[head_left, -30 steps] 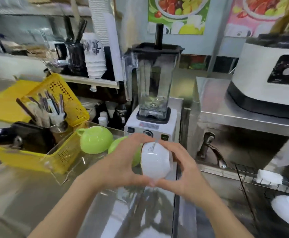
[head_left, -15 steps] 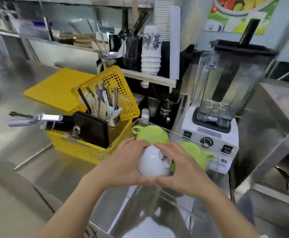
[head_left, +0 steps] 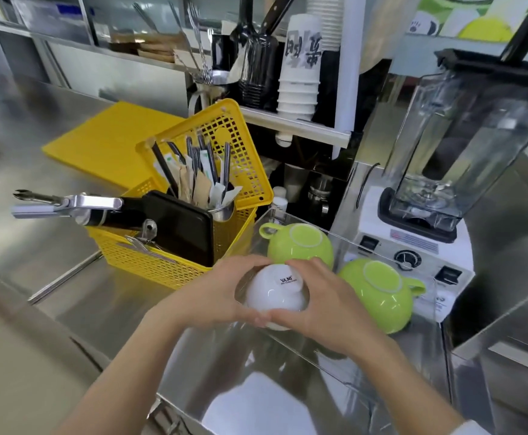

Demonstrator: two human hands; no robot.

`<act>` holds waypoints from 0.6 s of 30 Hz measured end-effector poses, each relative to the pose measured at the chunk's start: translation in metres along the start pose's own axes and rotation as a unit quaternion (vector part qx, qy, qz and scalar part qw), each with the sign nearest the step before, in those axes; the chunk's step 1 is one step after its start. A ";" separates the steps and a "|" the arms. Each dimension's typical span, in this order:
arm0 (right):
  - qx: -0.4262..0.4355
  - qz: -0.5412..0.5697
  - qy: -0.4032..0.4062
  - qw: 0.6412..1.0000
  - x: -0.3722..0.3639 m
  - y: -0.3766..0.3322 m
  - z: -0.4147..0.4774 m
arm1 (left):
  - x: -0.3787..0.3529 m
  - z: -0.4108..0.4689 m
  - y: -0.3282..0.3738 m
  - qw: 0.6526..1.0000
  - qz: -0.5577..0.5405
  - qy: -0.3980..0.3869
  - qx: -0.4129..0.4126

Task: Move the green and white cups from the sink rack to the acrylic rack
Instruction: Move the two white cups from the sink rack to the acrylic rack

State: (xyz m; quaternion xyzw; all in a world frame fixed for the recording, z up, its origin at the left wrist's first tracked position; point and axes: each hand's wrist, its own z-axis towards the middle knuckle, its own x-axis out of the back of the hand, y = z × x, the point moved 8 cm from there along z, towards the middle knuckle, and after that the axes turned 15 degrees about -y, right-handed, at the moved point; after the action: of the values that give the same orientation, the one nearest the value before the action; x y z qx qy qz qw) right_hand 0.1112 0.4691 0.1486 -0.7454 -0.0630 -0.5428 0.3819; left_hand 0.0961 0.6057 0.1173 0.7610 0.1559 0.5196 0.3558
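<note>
A white cup [head_left: 273, 291] is upside down, its base with a small label facing up, held between both hands over the clear acrylic rack [head_left: 344, 368]. My left hand [head_left: 218, 293] cups its left side and my right hand [head_left: 325, 306] cups its right side. Two green cups rest upside down in the rack: one [head_left: 300, 244] just behind the white cup, the other [head_left: 378, 293] to its right with its handle pointing right. The sink rack is out of view.
A yellow basket [head_left: 174, 265] with utensils, a black tray and a metal tool stands left of the rack. A blender [head_left: 438, 196] stands close behind on the right. A yellow board [head_left: 105, 142] lies farther back, with stacked paper cups [head_left: 300, 73] on a shelf.
Both hands carried the white cup leftward from near the sink to the acrylic rack and lowered it beside the two green cups. The view swung left.
</note>
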 end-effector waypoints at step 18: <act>-0.041 -0.023 0.023 0.999 -0.016 -0.020 0.023 | 0.010 -0.008 -0.015 1.000 0.000 0.022 -0.002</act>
State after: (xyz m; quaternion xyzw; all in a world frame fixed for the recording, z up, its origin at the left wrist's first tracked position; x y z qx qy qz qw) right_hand 0.1126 0.5028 0.1420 -0.7461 -0.0491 -0.5708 0.3392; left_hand 0.0956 0.6258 0.1151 0.7487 0.1631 0.5365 0.3536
